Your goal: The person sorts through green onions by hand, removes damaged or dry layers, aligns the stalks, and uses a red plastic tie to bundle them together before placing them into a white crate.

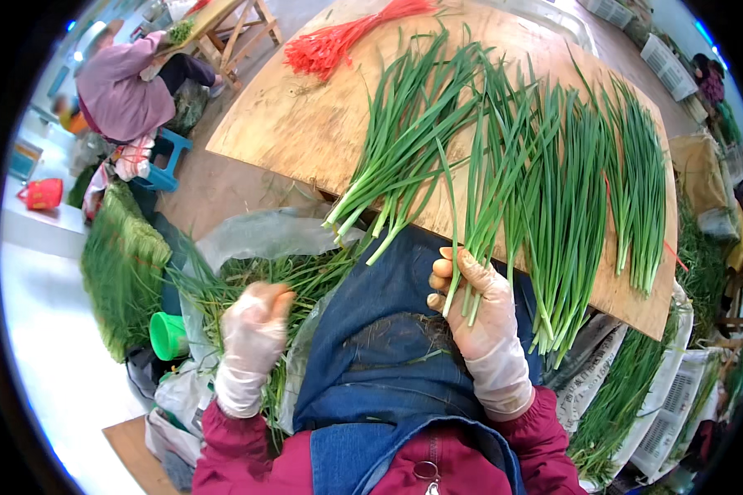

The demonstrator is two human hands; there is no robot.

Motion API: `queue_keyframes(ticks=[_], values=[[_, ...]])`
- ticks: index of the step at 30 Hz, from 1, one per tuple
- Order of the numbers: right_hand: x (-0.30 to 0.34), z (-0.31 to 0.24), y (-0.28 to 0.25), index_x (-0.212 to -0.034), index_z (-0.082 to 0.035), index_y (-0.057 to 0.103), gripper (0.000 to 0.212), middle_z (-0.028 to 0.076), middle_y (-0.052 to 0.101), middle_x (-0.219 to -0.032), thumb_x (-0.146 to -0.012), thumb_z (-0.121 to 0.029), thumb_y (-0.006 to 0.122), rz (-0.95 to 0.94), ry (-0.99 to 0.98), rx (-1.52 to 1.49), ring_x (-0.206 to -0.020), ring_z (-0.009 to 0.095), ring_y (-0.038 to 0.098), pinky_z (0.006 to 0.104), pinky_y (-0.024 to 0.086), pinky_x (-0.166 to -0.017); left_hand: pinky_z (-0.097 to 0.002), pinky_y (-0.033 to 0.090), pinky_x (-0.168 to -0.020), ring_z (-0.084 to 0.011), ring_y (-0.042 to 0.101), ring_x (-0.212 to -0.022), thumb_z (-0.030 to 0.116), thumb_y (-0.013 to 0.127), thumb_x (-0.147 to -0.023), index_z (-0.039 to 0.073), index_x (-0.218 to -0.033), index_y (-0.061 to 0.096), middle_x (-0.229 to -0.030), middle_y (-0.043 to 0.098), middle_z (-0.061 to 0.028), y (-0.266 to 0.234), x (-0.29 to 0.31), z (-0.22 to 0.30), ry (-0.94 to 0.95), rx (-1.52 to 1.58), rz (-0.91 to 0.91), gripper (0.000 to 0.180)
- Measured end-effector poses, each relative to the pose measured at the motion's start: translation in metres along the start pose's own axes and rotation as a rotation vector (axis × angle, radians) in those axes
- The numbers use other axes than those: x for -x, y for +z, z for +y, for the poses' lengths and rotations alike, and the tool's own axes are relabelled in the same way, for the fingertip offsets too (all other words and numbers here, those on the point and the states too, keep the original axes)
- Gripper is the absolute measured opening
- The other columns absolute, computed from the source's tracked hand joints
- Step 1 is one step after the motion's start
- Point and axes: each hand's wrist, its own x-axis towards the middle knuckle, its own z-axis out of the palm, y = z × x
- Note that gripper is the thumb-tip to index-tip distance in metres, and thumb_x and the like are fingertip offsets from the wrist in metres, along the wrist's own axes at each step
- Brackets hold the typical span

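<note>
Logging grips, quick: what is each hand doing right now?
Left hand: closed, reaching into loose chives.
Right hand: closed on chive stalks.

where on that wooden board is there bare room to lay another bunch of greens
The wooden board is bare at its left end, between the red ties and the leftmost bunch of green stalks. Its right half is crowded with rows of stalks, where the right hand grips a bunch.

Gloved left hand (pixel 254 330) curled low, gloved right hand (pixel 479 309) closed, fingers pinched.
</note>
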Motion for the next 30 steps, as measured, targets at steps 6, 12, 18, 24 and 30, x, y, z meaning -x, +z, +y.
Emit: queue_keyframes(ticks=[6,12,18,24,30], values=[[-0.014,0.007,-0.016,-0.092,0.000,0.054,0.016,0.001,0.049,-0.065,-0.082,-0.013,0.053,-0.194,0.084,-0.032,-0.046,0.009,0.040,0.0210,0.029,-0.039,-0.0257,0.045,-0.050,-0.0156,0.057,-0.054,0.005,0.060,-0.075,-0.002,-0.084,0.059,-0.064,0.059,-0.0118,0.052,-0.035,0.066,0.119,0.392,0.030,0.011],[-0.016,0.013,0.003,-0.091,0.000,0.058,0.018,0.002,0.054,-0.062,-0.076,-0.009,0.061,0.008,0.031,0.166,-0.038,0.005,0.038,0.0180,0.027,-0.033,-0.0255,0.045,-0.053,-0.0179,0.058,-0.058,0.002,0.063,-0.072,-0.001,-0.083,0.060,-0.069,0.060,-0.0123,0.054,-0.011,0.097,0.149,0.653,-0.063,0.011],[-0.018,0.007,-0.019,-0.093,0.003,0.058,0.021,0.005,0.056,-0.063,-0.077,-0.011,0.058,-0.154,0.028,0.016,-0.038,0.005,0.037,0.0175,0.030,-0.036,-0.0293,0.044,-0.058,-0.0221,0.053,-0.063,0.004,0.065,-0.070,-0.002,-0.085,0.057,-0.077,0.054,-0.0124,0.031,-0.058,0.069,0.188,0.234,0.320,0.018],[-0.013,0.011,-0.014,-0.094,0.004,0.056,0.022,0.004,0.055,-0.063,-0.078,-0.012,0.058,-0.142,0.016,0.049,-0.045,0.008,0.044,0.0190,0.035,-0.043,-0.0388,0.040,-0.059,-0.0308,0.051,-0.067,0.013,0.059,-0.073,0.003,-0.079,0.058,-0.071,0.053,-0.0125,0.046,-0.067,0.036,0.192,-0.104,0.174,0.012],[-0.004,0.008,-0.011,-0.096,0.002,0.055,0.023,0.004,0.055,-0.068,-0.079,-0.012,0.058,-0.091,0.006,0.048,-0.052,0.010,0.049,0.0214,0.040,-0.047,-0.0361,0.040,-0.051,-0.0265,0.050,-0.058,0.001,0.063,-0.062,0.000,-0.084,0.057,-0.067,0.051,-0.0103,0.042,-0.044,0.083,0.404,0.014,0.340,0.023]])
